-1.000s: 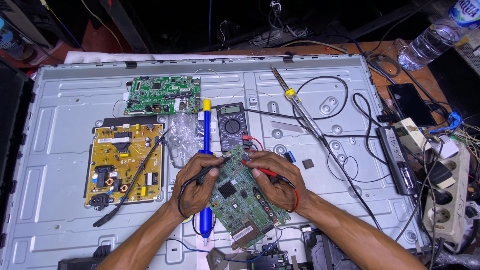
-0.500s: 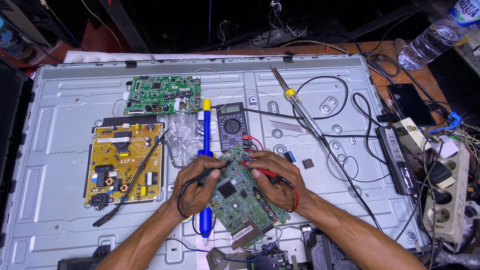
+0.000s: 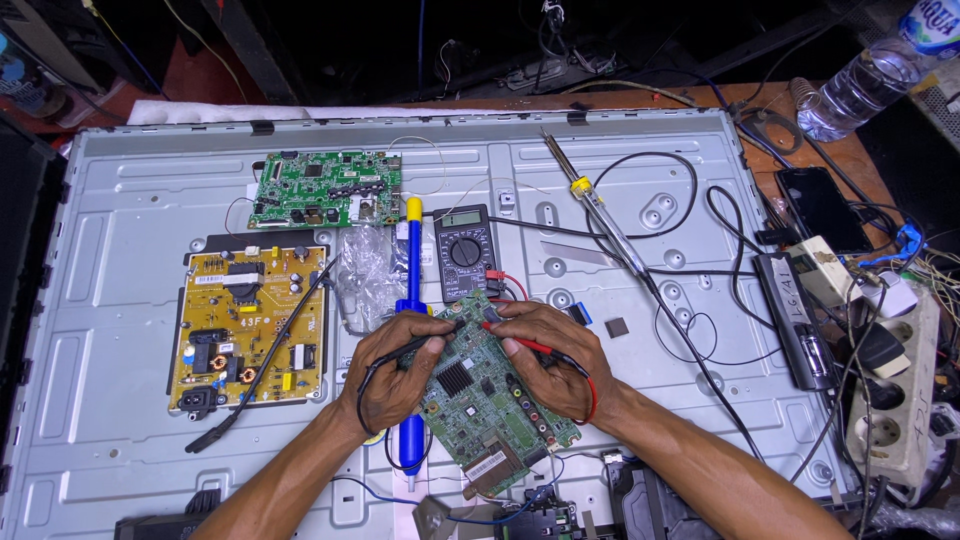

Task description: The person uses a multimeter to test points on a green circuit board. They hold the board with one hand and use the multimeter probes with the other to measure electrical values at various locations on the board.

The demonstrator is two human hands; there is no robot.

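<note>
A: What is held by the left hand (image 3: 395, 375)?

B: A black probe (image 3: 425, 338) is pinched in its fingers, with the tip laid toward the upper edge of the green board (image 3: 485, 400). The fingers are clamped together on the probe.

A: And the right hand (image 3: 550, 355)?

B: A red probe (image 3: 520, 343) is gripped there, fingers closed on it, and its tip is set near the same upper edge of the board. The two tips are brought close together; whether they touch cannot be told.

A: Where is the board placed?

B: It is laid tilted on the grey metal panel (image 3: 120, 300), near the lower middle, partly under both hands. A blue solder pump (image 3: 411, 300) is seen just left of it, passing beneath the left hand.

A: What else is found on the panel?

B: A multimeter (image 3: 464, 250) is set just above the board, with red and black leads run down to the hands. A yellow board (image 3: 248, 325) and a second green board (image 3: 325, 190) are placed to the left, and a clear bag (image 3: 368, 272) between them and the pump. A soldering iron (image 3: 595, 210) is laid to the right. On the counter (image 3: 850, 165) beyond, a bottle (image 3: 865, 85) and a power strip (image 3: 895, 400) are seen.
</note>
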